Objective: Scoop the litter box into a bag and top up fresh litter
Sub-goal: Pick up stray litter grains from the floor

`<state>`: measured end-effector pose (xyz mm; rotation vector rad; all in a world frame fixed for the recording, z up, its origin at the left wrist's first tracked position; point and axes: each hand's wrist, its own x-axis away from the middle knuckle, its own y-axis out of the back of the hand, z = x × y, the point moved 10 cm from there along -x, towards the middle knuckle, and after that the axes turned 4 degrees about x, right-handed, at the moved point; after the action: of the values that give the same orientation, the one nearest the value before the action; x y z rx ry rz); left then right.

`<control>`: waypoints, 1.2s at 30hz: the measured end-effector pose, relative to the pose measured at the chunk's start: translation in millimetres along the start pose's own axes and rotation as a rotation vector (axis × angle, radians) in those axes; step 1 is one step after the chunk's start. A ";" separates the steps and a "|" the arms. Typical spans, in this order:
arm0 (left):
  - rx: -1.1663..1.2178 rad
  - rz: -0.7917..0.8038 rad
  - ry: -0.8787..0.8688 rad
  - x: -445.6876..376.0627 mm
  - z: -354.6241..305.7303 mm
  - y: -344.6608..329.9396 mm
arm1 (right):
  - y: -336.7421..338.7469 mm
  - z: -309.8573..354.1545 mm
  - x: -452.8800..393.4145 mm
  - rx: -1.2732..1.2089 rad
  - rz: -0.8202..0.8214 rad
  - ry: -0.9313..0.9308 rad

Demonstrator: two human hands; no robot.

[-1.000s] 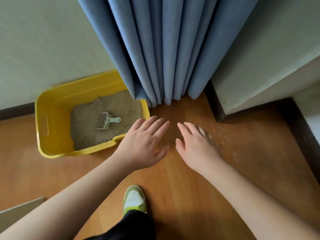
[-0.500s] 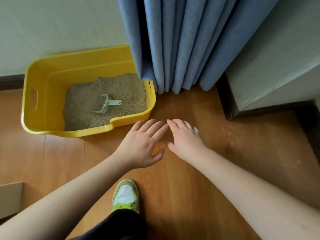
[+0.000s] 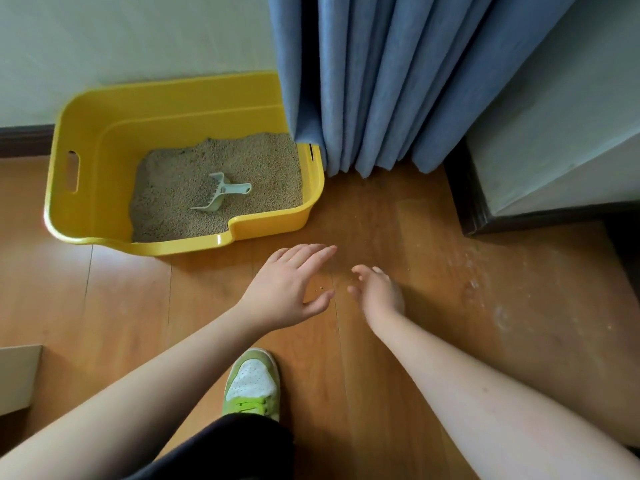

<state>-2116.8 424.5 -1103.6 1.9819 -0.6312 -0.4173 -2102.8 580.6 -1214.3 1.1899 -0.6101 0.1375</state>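
Observation:
A yellow litter box stands on the wooden floor against the wall, its right rear corner under the curtain. Beige litter fills its right part, and a pale green scoop lies on the litter with its handle pointing right. My left hand hovers over the floor just in front of the box's right end, fingers straight, holding nothing. My right hand is beside it to the right, fingers loosely bent and empty. No bag is in view.
A blue curtain hangs behind the box's right end. A pale wall corner with dark skirting juts out at right. My green and white shoe stands below the hands. A pale board edge shows at lower left.
The view has shifted, so the litter box shows further right and more fully. Both hands have drawn back from the curtain towards me, and the right hand's fingers have bent.

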 end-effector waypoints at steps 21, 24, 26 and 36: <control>1.816 -0.170 1.095 67.2 74.2 -70.0 | -24.0 -11.4 -35.1 0.011 -0.084 0.016; 1.841 -0.183 1.105 70.2 77.5 -73.8 | -23.4 -8.5 -37.4 0.046 -0.104 0.035; 1.857 -0.180 1.111 70.3 77.4 -79.5 | -23.7 -5.3 -38.1 0.075 -0.102 0.060; 1.807 -0.048 1.297 72.1 76.6 -122.6 | -0.4 96.0 3.6 -0.158 0.039 0.605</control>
<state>-2068.2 375.3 -1249.6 3.0437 0.1168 1.9890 -2135.3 493.4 -1190.4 0.9181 -0.1079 0.4552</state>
